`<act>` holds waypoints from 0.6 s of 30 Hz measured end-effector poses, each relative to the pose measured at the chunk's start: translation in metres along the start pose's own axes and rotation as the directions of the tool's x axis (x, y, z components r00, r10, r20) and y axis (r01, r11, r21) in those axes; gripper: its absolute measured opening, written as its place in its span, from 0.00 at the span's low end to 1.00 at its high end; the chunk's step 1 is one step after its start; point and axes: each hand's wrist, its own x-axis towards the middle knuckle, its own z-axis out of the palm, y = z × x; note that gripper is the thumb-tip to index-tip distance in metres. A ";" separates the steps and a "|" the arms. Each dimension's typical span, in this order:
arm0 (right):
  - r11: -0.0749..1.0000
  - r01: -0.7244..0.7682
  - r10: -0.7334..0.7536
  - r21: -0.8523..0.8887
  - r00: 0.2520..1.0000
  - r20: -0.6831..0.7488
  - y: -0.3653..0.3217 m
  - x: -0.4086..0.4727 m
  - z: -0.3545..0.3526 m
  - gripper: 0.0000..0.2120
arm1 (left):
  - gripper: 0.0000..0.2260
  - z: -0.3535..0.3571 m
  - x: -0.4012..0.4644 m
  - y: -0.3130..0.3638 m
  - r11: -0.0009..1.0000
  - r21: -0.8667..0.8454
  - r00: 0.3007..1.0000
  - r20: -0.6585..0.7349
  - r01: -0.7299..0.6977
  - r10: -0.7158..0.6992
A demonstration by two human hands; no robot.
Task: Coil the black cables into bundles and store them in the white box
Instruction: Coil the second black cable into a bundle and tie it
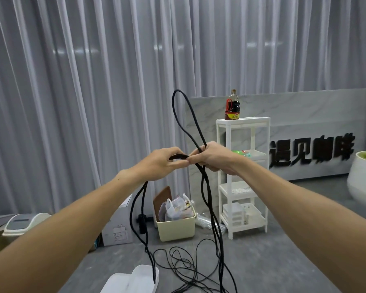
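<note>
Near edge, low centre: white box (133,280), two cable ends dangling over it. Both hands up at mid-frame, fingers curled round black cable (206,187): left hand (159,163) pinches short doubled stretch, right hand (212,158) grips base of tall loop. Rest trails to floor w/ thin tangle. Prob. light, limp, springy; best held at crossing pts, else loops slip.

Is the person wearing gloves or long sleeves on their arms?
No. The left hand and right hand are both bare, with no gloves. Both forearms are bare too, with no sleeves in view. No watch, bracelet or ring shows on either wrist or hand.
</note>
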 end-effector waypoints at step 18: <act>0.948 0.136 -0.035 0.288 0.944 -0.328 -0.020 0.000 -0.005 0.24 | 0.09 0.037 -0.022 -0.061 0.823 -0.060 0.825 0.010 0.565 -0.566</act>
